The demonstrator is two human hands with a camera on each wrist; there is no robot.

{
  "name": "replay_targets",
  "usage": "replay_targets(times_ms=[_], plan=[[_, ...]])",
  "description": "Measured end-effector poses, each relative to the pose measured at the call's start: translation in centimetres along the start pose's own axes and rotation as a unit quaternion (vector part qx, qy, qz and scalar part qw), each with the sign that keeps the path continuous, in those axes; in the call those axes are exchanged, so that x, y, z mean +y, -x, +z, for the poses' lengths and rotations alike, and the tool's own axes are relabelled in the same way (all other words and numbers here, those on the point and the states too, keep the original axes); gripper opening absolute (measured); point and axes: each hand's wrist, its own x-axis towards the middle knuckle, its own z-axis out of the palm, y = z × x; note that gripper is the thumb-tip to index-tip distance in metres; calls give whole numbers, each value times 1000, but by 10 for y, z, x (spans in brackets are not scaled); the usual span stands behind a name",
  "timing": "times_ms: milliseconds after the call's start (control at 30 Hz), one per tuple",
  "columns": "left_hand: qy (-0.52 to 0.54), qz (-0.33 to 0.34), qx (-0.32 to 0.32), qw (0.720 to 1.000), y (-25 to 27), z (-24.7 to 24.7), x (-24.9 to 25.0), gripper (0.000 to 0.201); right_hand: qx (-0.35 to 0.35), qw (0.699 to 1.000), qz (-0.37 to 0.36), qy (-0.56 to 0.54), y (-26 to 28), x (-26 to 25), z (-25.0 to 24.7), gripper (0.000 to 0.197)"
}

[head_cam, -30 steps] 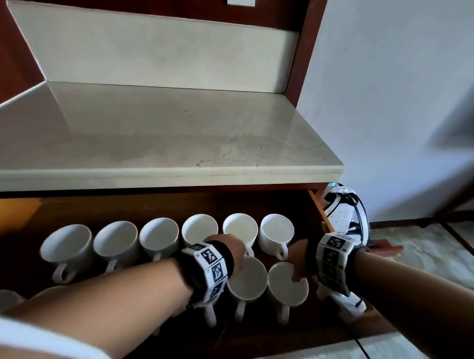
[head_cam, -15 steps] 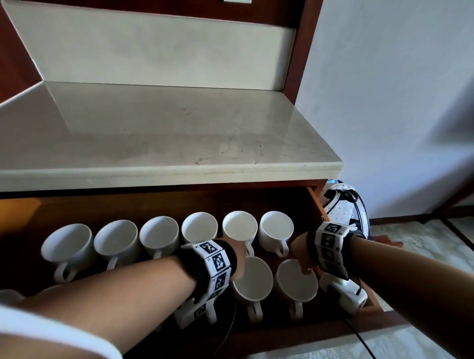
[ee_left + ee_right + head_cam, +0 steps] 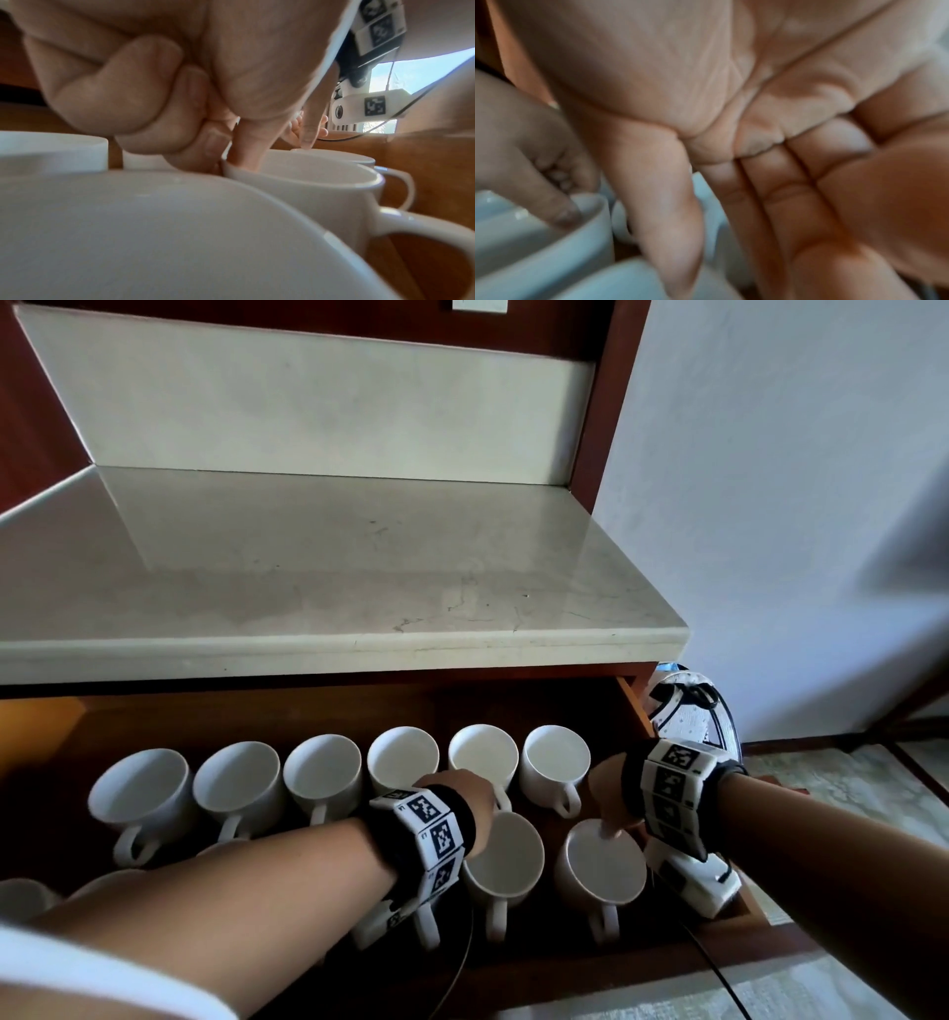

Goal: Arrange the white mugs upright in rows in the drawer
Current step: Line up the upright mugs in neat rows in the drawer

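Observation:
Six white mugs (image 3: 323, 770) stand upright in a back row in the open wooden drawer (image 3: 632, 711). Two more stand upright in front of them at the right. My left hand (image 3: 464, 796) pinches the far rim of the left one (image 3: 506, 860); the left wrist view shows the thumb inside that mug (image 3: 303, 182) and curled fingers outside. My right hand (image 3: 608, 796) pinches the far rim of the right one (image 3: 601, 865), thumb at the rim. The right wrist view is blurred. My left forearm hides other front-row mugs (image 3: 25, 896).
A pale stone countertop (image 3: 334, 588) overhangs the back of the drawer. The drawer's right wall stands close to the right mug. A black cable (image 3: 457, 963) crosses the drawer's front edge. A white object with black straps (image 3: 688, 711) lies on the floor at the right.
Both hands have kept their hold on the two front mugs. The mugs have shifted slightly to the right relative to the back row.

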Motion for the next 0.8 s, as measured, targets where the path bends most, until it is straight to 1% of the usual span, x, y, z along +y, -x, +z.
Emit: replay_targets(times_ms=[33, 67, 100, 133, 200, 233, 300, 333, 367, 433, 500, 567, 667, 733, 800], plan=[[4, 6, 0, 1000, 1, -1, 0, 22, 29, 1000, -9, 8, 2, -1, -4, 27], [5, 8, 2, 1000, 2, -2, 0, 22, 44, 998, -3, 41, 7, -3, -10, 40], [0, 16, 10, 1000, 2, -2, 0, 19, 67, 996, -5, 52, 14, -8, -15, 46], [-1, 23, 15, 1000, 2, -2, -1, 19, 88, 994, -16, 58, 18, -13, -20, 47], [0, 30, 25, 999, 2, -1, -1, 24, 121, 991, -35, 53, 17, -22, -27, 46], [7, 37, 29, 999, 3, -2, -2, 25, 130, 990, -46, 38, 14, -29, -30, 40], [26, 48, 32, 998, 6, -1, -6, 15, 160, 985, -72, 11, 8, -47, -32, 20], [36, 56, 36, 997, 7, -1, -10, 17, 186, 979, -80, 8, 4, -55, -32, 18], [40, 55, 45, 997, 8, -2, -17, 27, 206, 975, -87, 9, 2, -65, -32, 19], [34, 23, 82, 996, 12, -9, -38, 38, 231, 965, -120, -3, -4, -84, -30, 24], [20, -14, 118, 993, 19, -19, -69, 41, 240, 958, -158, -8, -11, -102, -30, 27], [8, -51, 123, 991, 32, -25, -104, 40, 245, 953, -178, 2, -17, -119, -29, 28], [-22, -85, 91, 992, 52, -14, -139, 47, 254, 948, -189, 43, -21, -138, -30, 31], [-30, -91, 63, 993, 60, 1, -150, 50, 230, 952, -189, 75, -23, -147, -33, 30], [-16, -80, 36, 996, 62, 16, -157, 47, 198, 954, -189, 121, -24, -153, -38, 27]])
